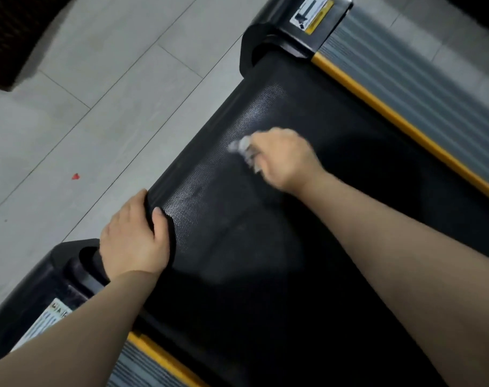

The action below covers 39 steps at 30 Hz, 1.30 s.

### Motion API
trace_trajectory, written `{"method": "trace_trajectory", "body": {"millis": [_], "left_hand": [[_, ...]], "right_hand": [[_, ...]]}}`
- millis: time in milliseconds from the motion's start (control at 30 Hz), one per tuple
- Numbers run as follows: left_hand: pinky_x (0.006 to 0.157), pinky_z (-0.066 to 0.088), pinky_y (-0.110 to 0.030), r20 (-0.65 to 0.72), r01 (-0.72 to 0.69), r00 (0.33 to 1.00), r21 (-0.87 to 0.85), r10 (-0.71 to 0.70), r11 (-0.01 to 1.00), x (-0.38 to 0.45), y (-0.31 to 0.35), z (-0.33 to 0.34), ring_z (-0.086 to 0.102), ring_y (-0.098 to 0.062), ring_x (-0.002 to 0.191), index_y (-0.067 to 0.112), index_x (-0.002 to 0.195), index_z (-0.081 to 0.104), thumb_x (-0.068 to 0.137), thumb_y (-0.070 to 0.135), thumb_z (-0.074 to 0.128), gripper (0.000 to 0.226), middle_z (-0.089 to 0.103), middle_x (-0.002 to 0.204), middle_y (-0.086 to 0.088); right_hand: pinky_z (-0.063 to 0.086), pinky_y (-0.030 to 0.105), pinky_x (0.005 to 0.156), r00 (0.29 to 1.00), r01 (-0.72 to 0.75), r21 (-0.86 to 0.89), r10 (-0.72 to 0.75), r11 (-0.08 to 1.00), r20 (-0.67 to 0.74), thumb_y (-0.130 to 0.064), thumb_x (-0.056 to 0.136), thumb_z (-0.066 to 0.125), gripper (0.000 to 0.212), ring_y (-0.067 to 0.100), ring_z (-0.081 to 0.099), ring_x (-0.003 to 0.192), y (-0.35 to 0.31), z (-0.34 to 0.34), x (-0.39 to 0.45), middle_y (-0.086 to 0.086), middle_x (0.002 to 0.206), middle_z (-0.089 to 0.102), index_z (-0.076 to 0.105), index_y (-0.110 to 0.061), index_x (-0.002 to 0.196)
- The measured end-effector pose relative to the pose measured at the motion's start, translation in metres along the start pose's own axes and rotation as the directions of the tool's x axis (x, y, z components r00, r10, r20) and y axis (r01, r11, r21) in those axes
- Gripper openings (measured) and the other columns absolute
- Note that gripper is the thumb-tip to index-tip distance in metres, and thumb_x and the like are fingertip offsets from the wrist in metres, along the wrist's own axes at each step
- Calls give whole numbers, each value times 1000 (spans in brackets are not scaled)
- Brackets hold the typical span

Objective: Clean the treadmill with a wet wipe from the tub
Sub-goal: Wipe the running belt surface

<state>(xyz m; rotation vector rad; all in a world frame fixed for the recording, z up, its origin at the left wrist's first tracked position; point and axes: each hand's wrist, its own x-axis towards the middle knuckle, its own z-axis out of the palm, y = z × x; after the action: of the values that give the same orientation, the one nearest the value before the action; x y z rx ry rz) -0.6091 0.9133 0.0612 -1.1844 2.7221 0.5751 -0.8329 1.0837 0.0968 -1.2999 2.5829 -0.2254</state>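
**Wipe Bunched in the Right Hand at the Belt's End**

On the rear end of the treadmill belt [265,233], toward twelve o'clock from the left hand [134,238], the right hand [285,157] held a crumpled wet wipe [244,148]. Its fingers were curled round the wipe, which poked out pale and blurred at the hand's nine o'clock side, pressed against the dark textured surface. The wipe looked light, soft and limp, probably slick with moisture; bunching it into a wad under the fingertips seemed the sound way to hold it, since a loose corner would likely drag and fold. The left hand gripped the belt's rounded rear edge, thumb on top and fingers wrapped under, seemingly to brace. No tub showed in view. The grey tiled floor [98,93] lay beyond at ten o'clock.
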Motion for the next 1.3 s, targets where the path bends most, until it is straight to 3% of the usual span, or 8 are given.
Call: {"method": "trace_trajectory", "body": {"millis": [133, 367, 567, 733, 933, 1033, 1167, 1300], "left_hand": [[102, 39, -50, 7, 7, 1000, 16, -7, 1000, 0, 2, -1, 51, -33, 126, 16, 144, 44, 93, 44, 26, 61, 55, 140, -8], [101, 42, -51, 31, 27, 999, 42, -28, 999, -1, 5, -3, 52, -32, 125, 16, 144, 43, 93, 41, 27, 59, 56, 139, -7], [99, 43, -50, 33, 41, 999, 54, -43, 998, 1, 5, -3, 54, -32, 122, 16, 143, 45, 93, 42, 26, 60, 57, 137, -7], [101, 42, -47, 59, 52, 997, 54, -55, 997, 2, 4, -3, 53, -29, 123, 16, 143, 46, 92, 43, 25, 61, 57, 138, -5], [105, 39, -45, 87, 54, 995, 42, -57, 998, 3, 0, -3, 51, -27, 127, 18, 146, 44, 93, 45, 25, 62, 54, 142, -3], [105, 40, -45, 95, 43, 994, 30, -45, 999, 4, -2, -3, 51, -27, 127, 17, 146, 44, 93, 45, 24, 62, 55, 142, -4], [106, 37, -44, 101, 36, 994, 21, -38, 999, 4, -5, -1, 51, -26, 127, 18, 146, 43, 93, 43, 24, 62, 53, 144, -2], [110, 34, -39, 110, 43, 993, -29, -40, 999, 3, -6, -4, 48, -23, 130, 21, 147, 42, 90, 43, 19, 65, 51, 146, 1]], "right_hand": [[41, 40, 74, 675, -691, 130, 699, 711, -236, -21, 94, 46, 24, 40, 58, 103, 79, -9, 13, 18, 109, 63, 53, -7, 112], [47, 32, 66, 964, 256, 175, -264, 951, 27, -21, 85, 56, 15, 28, 61, 82, 17, 7, 9, 3, 86, 65, 54, -25, 100], [31, 37, 66, 854, -500, -26, 487, 866, -184, -14, 95, 48, 15, 43, 57, 99, 101, -25, 65, 22, 106, 62, 50, -7, 108], [38, 39, 71, 957, -220, 98, 234, 971, -171, -19, 97, 46, 27, 39, 57, 98, 69, -9, 79, 17, 104, 64, 56, -8, 119], [41, 39, 81, 839, -440, 170, 471, 882, -272, -16, 96, 48, 24, 38, 58, 103, 22, 3, 101, 17, 109, 65, 64, -7, 111], [53, 41, 72, 983, -17, 280, 67, 960, -171, -11, 84, 52, 19, 38, 64, 82, -43, 25, 73, 14, 95, 68, 71, -11, 88], [54, 40, 73, 891, 350, 298, -414, 888, 188, -25, 85, 43, 26, 31, 63, 84, -77, 27, 55, 6, 95, 66, 68, -18, 91], [41, 37, 77, 968, -249, 35, 249, 968, -4, -15, 91, 47, 20, 38, 58, 100, -5, 0, 100, 15, 105, 64, 61, -10, 104]]}}
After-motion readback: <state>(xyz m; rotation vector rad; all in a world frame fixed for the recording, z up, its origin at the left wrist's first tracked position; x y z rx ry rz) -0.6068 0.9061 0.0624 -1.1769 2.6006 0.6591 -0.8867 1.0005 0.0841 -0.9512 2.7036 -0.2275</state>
